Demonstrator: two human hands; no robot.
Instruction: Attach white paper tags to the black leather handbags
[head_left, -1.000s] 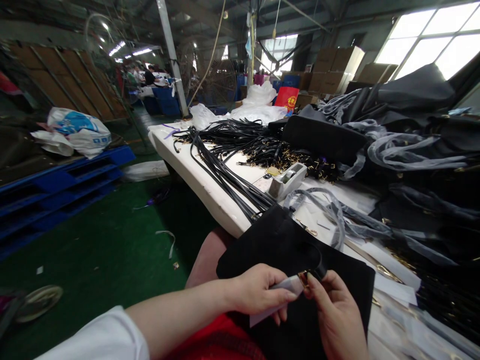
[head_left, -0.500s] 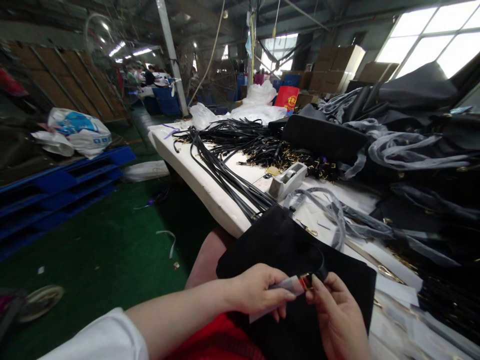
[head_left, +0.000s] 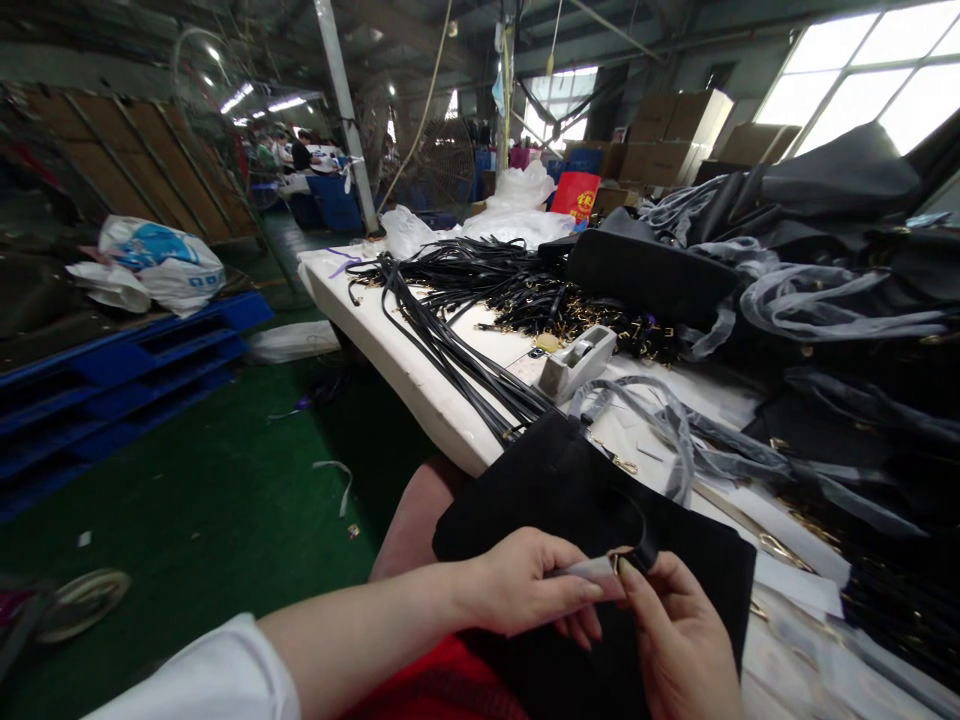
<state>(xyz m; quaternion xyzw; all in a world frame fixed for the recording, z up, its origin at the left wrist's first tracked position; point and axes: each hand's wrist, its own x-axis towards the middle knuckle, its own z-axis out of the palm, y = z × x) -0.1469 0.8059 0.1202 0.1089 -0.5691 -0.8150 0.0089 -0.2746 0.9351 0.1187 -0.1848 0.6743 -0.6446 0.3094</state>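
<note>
On my lap, partly resting against the table edge, lies a black bag (head_left: 525, 480). My left hand (head_left: 532, 585) is closed on a whitish wrapping strip (head_left: 600, 572), pinched between thumb and fingers. My right hand (head_left: 686, 625) pinches a small gold buckle (head_left: 617, 563) at the strip's end, where a black strap (head_left: 643, 545) curves up from the bag. Both hands meet over the bag, fingertips almost touching. What lies under the wrapping is hidden.
The white table (head_left: 397, 350) carries a bundle of black straps (head_left: 457, 360), a tape dispenser (head_left: 577, 365) and film-wrapped handles (head_left: 675, 420). Black bags (head_left: 825, 200) are heaped at the right. A blue pallet (head_left: 142, 350) lies on the green floor at left.
My left hand has shifted slightly right toward the buckle. Whitish wrapping now covers the red and gold part that showed beside the buckle. My right hand stays nearly in place.
</note>
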